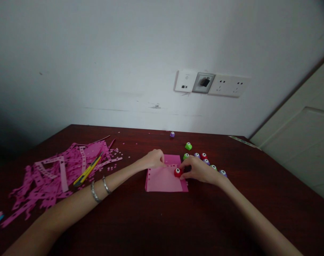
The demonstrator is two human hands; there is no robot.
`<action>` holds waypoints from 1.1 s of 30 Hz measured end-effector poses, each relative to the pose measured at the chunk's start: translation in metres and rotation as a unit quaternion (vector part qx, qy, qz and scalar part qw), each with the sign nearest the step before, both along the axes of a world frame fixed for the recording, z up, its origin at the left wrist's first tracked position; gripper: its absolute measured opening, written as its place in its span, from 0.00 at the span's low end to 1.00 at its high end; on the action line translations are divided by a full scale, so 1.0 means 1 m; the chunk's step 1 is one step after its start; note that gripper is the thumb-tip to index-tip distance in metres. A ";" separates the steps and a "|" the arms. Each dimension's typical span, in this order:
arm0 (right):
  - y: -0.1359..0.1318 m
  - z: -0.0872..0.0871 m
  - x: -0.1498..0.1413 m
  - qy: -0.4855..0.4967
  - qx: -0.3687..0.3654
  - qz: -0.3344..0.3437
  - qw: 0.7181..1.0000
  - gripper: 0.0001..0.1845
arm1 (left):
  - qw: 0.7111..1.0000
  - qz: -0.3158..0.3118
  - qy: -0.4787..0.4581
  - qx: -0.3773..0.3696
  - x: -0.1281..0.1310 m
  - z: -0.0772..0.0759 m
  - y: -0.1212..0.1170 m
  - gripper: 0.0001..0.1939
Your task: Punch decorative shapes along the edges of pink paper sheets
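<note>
A stack of pink paper sheets (164, 180) lies on the table, with small punched holes along the left and upper edges of the top sheet. My left hand (154, 158) is closed at the far left edge of this top sheet, its fingertips mostly hidden. Between the thumb and fingers of my right hand (198, 168) is a small red craft punch (177, 172) with a white-and-black top, over the right part of the sheet. Just beyond that hand sit more little punches, among them a green punch (185, 156) and a purple punch (196, 155).
Left on the dark red table (140, 220) lies a heap of pink paper strips (52, 177) with a yellow utility knife (88, 170) on it. Tiny paper bits are scattered beside it. Farther back stand a green punch (188, 146) and a purple punch (172, 134), near the wall.
</note>
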State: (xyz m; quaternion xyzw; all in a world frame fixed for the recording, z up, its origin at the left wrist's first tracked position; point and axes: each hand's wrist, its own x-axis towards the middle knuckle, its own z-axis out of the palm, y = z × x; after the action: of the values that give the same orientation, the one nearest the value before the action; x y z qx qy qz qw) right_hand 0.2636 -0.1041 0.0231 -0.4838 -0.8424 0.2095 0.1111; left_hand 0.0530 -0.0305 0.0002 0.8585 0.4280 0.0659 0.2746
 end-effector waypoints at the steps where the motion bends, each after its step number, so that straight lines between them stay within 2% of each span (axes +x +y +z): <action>1: 0.000 0.000 0.000 0.002 -0.006 0.000 1.000 0.13 | 1.000 0.001 0.009 0.001 0.000 0.000 0.000 0.08; 7: 0.001 -0.002 0.001 0.002 -0.013 -0.003 1.000 0.12 | 0.998 0.004 0.063 0.005 0.002 0.003 -0.001 0.09; 12: 0.000 -0.001 0.000 0.007 -0.020 0.003 1.000 0.14 | 0.989 0.008 0.086 0.119 0.002 0.004 -0.004 0.17; 15: -0.003 0.006 -0.001 0.033 -0.011 -0.019 0.999 0.15 | 0.988 -0.006 0.089 0.130 0.003 0.006 -0.008 0.14; 17: -0.005 0.013 -0.001 0.062 0.001 -0.073 0.995 0.14 | 0.991 -0.011 0.074 0.113 0.004 0.009 -0.011 0.11; 19: -0.007 0.019 0.000 0.090 -0.004 -0.151 0.984 0.17 | 0.996 -0.011 0.046 0.077 0.006 0.014 -0.014 0.11; 22: -0.010 0.019 -0.001 0.113 -0.103 -0.222 0.963 0.23 | 1.000 -0.021 0.006 0.012 0.007 0.020 -0.017 0.10; 25: -0.015 0.012 -0.005 0.110 -0.226 -0.207 0.946 0.24 | 0.998 -0.040 -0.024 -0.039 0.008 0.023 -0.018 0.15; 27: -0.018 0.006 -0.009 0.094 -0.263 -0.189 0.941 0.27 | 0.995 -0.048 -0.033 -0.079 0.009 0.023 -0.019 0.16; 30: -0.020 0.002 -0.017 0.054 -0.271 -0.180 0.944 0.32 | 0.990 -0.056 -0.028 -0.129 0.011 0.020 -0.020 0.17; 33: -0.019 0.002 -0.025 0.024 -0.264 -0.183 0.947 0.33 | 0.987 -0.066 -0.010 -0.144 0.013 0.014 -0.021 0.21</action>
State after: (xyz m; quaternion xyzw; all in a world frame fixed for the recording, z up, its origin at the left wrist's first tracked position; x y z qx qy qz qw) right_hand 0.2381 -0.1232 0.0253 -0.6362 -0.6510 0.4125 0.0363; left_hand 0.0662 -0.0517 0.0137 0.8357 0.3727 -0.0062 0.4033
